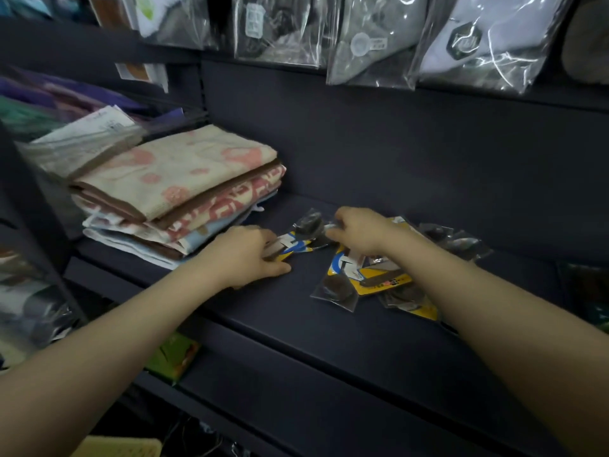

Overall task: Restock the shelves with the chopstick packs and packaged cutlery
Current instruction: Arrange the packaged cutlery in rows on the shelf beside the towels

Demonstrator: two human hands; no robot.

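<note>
On the dark shelf (280,311) lie clear-wrapped cutlery packs with yellow and blue cards and dark spoon heads. My left hand (250,255) grips the card end of one pack (301,239) lying on the shelf. My right hand (359,230) pinches the same pack's far end, near its dark spoon head. Several more cutlery packs (362,278) lie in a loose pile under and beside my right forearm, and another pack (458,242) lies behind it. No chopstick packs can be made out.
A stack of folded towels (184,192) sits on the shelf just left of my left hand. Bagged goods (372,44) hang from the rail above. A yellow basket (118,448) and a green packet (174,357) show on lower levels.
</note>
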